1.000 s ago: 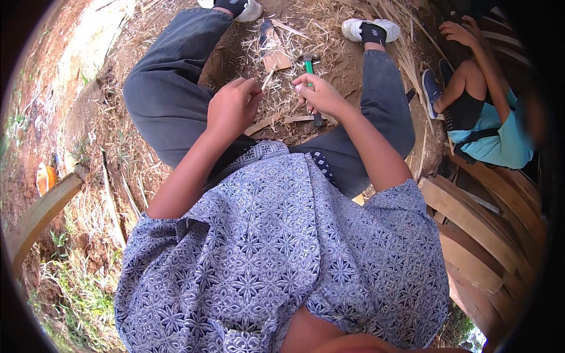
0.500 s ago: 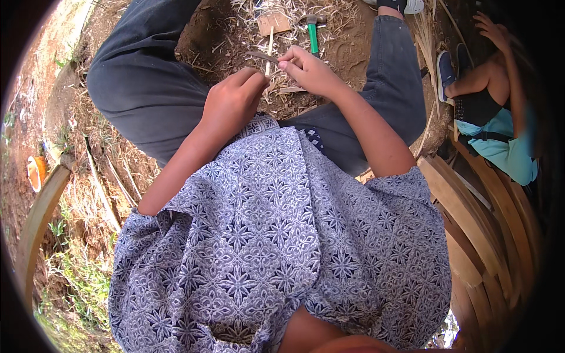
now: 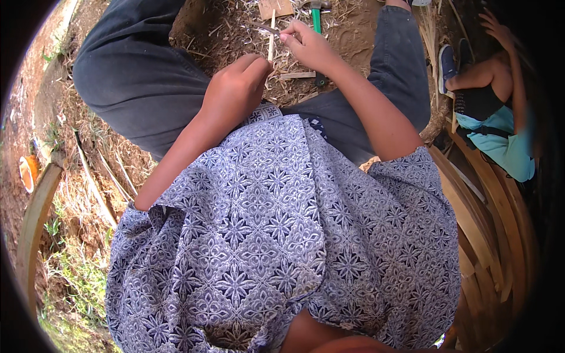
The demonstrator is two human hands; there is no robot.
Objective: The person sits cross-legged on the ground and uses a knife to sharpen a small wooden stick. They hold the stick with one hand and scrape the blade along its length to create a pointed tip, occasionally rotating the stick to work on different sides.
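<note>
A thin pale strip of wood (image 3: pixel 271 44) runs away from my left hand (image 3: pixel 240 79), whose fingers are closed around its near end. My right hand (image 3: pixel 307 47) is closed on the handle of a small dark-bladed knife (image 3: pixel 265 27). The blade lies across the strip, partway toward its far end, pointing left. Beyond the strip's far end, a flat square wooden block (image 3: pixel 276 8) lies on the ground. To the right of the block is a hammer (image 3: pixel 317 22) with a green handle, partly hidden by my right hand and forearm.
Wood shavings (image 3: pixel 235 23) litter the earth between my bent legs. Bundled strips (image 3: pixel 431 53) lie beyond my right leg. Curved planks (image 3: pixel 471 206) stand at the right, near another seated person (image 3: pixel 494 129). An orange container (image 3: pixel 28 173) and a wooden post (image 3: pixel 38 223) are at the left.
My right hand and the knife have moved away from me along the strip, farther from my left hand. The view has shifted slightly, and more of the hammer's handle shows.
</note>
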